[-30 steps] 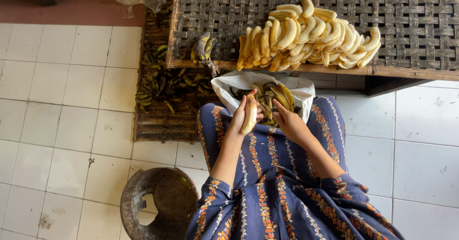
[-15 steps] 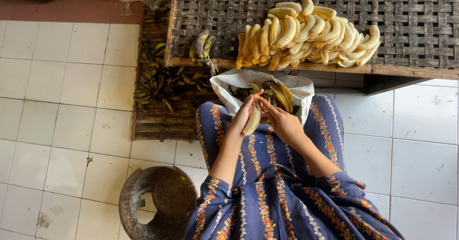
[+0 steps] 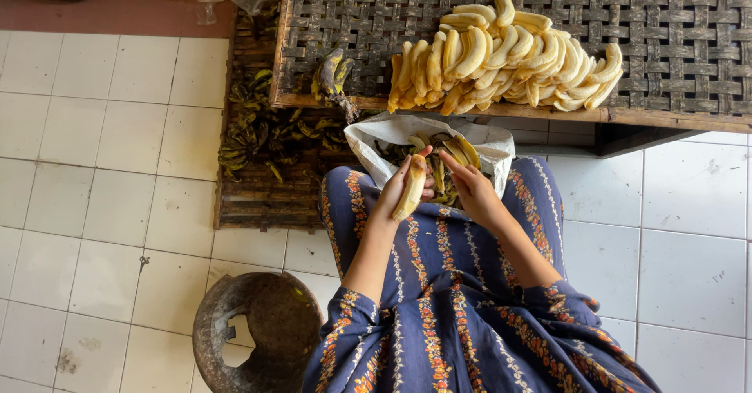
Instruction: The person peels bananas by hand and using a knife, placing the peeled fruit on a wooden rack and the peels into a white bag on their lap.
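Left hand (image 3: 394, 193) grips a peeled banana (image 3: 411, 188) — its length running up and away — while the right hand (image 3: 472, 189), fingers half-curled, pulls peel (image 3: 440, 172) just beside it.

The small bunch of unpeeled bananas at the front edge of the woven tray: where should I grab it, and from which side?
Probably by the dark stem end that hangs over the woven tray's wooden front edge, coming from below and in front. The unpeeled bunch fans up from that stalk, so the stalk joins all the fruit, and that side is open. The peeled pile lies to its right.
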